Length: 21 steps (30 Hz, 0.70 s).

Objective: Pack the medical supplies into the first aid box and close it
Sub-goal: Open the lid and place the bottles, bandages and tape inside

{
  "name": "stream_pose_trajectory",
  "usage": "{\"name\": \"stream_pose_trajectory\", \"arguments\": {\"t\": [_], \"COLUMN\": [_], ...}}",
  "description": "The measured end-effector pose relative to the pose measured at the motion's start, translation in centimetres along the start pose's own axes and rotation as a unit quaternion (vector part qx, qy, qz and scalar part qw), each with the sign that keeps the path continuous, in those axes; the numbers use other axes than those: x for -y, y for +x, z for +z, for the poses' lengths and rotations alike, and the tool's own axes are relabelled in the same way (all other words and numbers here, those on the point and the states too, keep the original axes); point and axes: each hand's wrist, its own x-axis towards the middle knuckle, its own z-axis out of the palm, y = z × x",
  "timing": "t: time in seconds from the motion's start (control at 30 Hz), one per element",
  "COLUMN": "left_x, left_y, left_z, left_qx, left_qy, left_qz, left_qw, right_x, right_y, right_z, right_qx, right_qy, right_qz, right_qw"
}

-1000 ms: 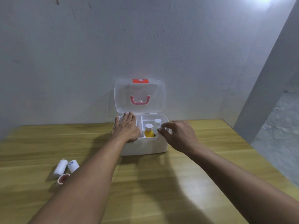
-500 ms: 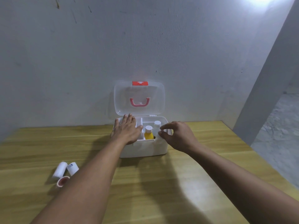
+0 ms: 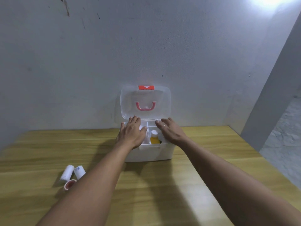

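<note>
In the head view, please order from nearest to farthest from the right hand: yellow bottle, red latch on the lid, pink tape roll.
From the right hand:
1. Yellow bottle, just left, inside the box.
2. Red latch, at the lid's top edge.
3. Pink tape roll, on the table, far left.

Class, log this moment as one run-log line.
box: lid up | left hand, right hand: flat over tray | yellow bottle: inside | rolls: unpacked on table
</note>
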Motion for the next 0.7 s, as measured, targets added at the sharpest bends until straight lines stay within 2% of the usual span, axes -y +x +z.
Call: {"name": "stream_pose_trajectory", "arguments": {"t": [0.07,0.2,0.33,0.4,0.53,0.7], "left_x": [-0.2,-0.1,3.7,6.6,11.1,12.7], "left_y": [-0.5,-2.0,-4.4,-6.1,-10.2,-12.9], "left_z": [-0.3,-2.8,-6.0,-7.0,-7.6,-6.7], "left_qx": [-0.042,-0.143,-0.167,-0.136,-0.005,0.038], "left_qy": [-0.052,-0.145,-0.137,-0.1,-0.029,0.041], "left_qz": [0.015,0.036,-0.017,-0.083,-0.205,-0.31], "left_qw": [0.998,0.978,0.976,0.982,0.978,0.949], "right_x": [-0.3,-0.2,0.1,0.0,-0.2,-0.1], "right_y": [0.1,-0.2,-0.2,0.0,0.1,0.2], "right_z": [0.6,0.6,0.6,0.6,0.7,0.7], "right_qx": [-0.017,-0.039,-0.039,-0.037,-0.043,-0.049], "right_qy": [-0.055,-0.083,-0.104,-0.106,-0.107,-0.115], "right_qz": [0.003,-0.002,-0.007,-0.006,-0.008,-0.005], "right_qw": [0.998,0.996,0.994,0.994,0.993,0.992]}}
